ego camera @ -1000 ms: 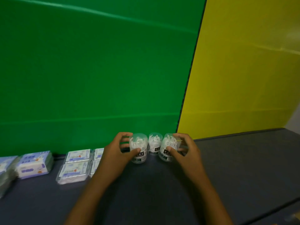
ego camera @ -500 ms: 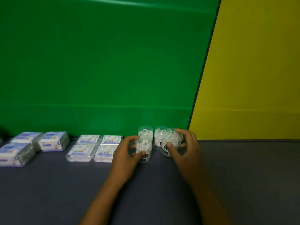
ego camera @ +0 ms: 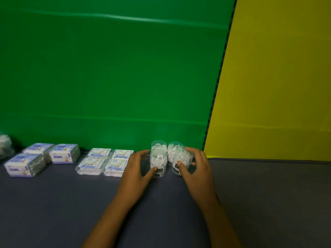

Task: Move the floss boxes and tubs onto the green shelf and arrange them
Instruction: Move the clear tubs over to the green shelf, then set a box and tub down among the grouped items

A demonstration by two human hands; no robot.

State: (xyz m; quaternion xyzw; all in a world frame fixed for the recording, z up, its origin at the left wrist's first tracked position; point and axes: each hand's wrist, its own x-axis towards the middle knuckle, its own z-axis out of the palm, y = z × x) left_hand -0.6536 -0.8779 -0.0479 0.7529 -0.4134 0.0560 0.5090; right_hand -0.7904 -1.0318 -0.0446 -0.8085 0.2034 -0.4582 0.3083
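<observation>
Several clear floss tubs stand in a tight two-by-two cluster on the dark shelf surface (ego camera: 53, 203), against the green back wall (ego camera: 107, 77). My left hand (ego camera: 135, 170) grips the front left tub (ego camera: 159, 162), thumb on its lower front and fingers curled round its left side. My right hand (ego camera: 199, 169) grips the front right tub (ego camera: 181, 159), thumb on its front and fingers curled over its right side. Two back tubs (ego camera: 158, 145) (ego camera: 173, 146) stand just behind. Left of my hands, flat clear floss boxes (ego camera: 93, 165) lie in a two-by-two block.
Wrapped blue-and-white packs (ego camera: 25, 164) (ego camera: 65, 153) lie further left along the green wall. A pale bundle (ego camera: 4, 145) shows at the far left edge. A yellow panel (ego camera: 277, 86) backs a grey surface (ego camera: 268, 194) on the right.
The tubs went from a row of three visible tubs to a two-by-two cluster between my hands. The view has swung left, showing more packs.
</observation>
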